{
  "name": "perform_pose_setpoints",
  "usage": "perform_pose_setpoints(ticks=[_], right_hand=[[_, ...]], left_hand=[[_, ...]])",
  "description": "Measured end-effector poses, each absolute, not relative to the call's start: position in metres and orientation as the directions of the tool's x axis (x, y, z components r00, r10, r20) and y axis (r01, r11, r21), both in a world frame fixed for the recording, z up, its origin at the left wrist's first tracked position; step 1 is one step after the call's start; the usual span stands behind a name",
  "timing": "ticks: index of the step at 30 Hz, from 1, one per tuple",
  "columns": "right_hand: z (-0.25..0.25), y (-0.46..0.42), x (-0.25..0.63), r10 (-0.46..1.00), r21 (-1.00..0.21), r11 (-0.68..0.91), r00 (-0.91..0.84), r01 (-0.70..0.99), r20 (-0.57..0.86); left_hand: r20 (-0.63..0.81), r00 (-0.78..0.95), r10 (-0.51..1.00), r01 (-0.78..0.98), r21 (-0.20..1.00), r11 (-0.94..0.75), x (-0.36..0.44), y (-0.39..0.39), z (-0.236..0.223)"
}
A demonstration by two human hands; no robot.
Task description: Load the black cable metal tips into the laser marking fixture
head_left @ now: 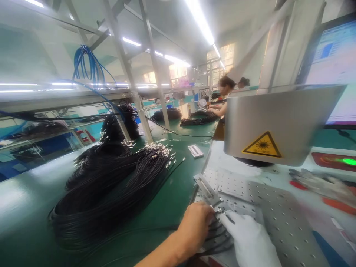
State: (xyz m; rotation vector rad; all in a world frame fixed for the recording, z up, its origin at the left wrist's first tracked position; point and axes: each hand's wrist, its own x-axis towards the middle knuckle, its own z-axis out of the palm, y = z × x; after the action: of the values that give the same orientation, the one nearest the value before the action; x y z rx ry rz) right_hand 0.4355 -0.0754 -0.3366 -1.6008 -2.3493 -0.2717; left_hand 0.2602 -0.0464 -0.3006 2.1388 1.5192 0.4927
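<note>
My left hand is bare and closed, its fingertips at the near end of a slotted metal fixture. My right hand wears a white glove. Its thumb and fingers pinch at a small metal cable connector, right beside the left fingertips. The fingers partly hide which part each hand grips. Several black cables run out beneath and between both hands. The fixture lies aslant on a perforated metal plate.
A laser head with a yellow warning sign overhangs the plate. Bundled black cables lie on the green table at left, near a light slotted block. Gloves and a monitor are at right. Co-workers sit farther back.
</note>
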Motion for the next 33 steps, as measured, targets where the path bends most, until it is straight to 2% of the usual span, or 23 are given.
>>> perform_pose_setpoints(ticks=[4,10,14,19,24,27,29,31,33], right_hand=[[-0.338,-0.075,0.438,0.867,0.015,0.390,-0.372,0.921,0.332],[-0.338,-0.066,0.439,0.840,0.039,0.422,-0.407,0.906,0.359],[-0.343,-0.058,0.441,0.849,-0.071,0.440,-0.389,0.895,0.356],[-0.352,-0.053,0.443,0.812,-0.195,0.509,-0.391,0.839,0.434],[-0.360,-0.040,0.465,0.802,-0.345,0.575,-0.429,0.741,0.415],[-0.368,-0.050,0.492,0.831,-0.408,0.479,-0.251,0.777,0.497],[-0.375,-0.069,0.507,0.828,-0.367,0.412,-0.174,0.834,0.533],[-0.381,-0.092,0.515,0.838,-0.331,0.372,-0.160,0.867,0.523],[-0.385,-0.112,0.513,0.853,-0.358,0.325,-0.108,0.875,0.511]], left_hand=[[-0.028,0.349,0.937,0.827,0.478,-0.294,0.263,-0.046,-0.303],[0.028,0.431,0.902,0.780,0.491,-0.388,0.260,-0.046,-0.307],[0.047,0.506,0.861,0.730,0.508,-0.457,0.258,-0.044,-0.304],[-0.043,0.607,0.793,0.686,0.532,-0.496,0.253,-0.039,-0.288],[-0.080,0.585,0.807,0.752,0.426,-0.503,0.250,-0.038,-0.277],[-0.092,0.590,0.803,0.772,0.356,-0.527,0.254,-0.033,-0.271],[-0.008,0.533,0.846,0.793,0.353,-0.497,0.257,-0.026,-0.267],[0.117,0.371,0.921,0.851,0.355,-0.387,0.258,-0.014,-0.263],[0.174,0.186,0.967,0.910,0.341,-0.236,0.258,0.001,-0.262]])
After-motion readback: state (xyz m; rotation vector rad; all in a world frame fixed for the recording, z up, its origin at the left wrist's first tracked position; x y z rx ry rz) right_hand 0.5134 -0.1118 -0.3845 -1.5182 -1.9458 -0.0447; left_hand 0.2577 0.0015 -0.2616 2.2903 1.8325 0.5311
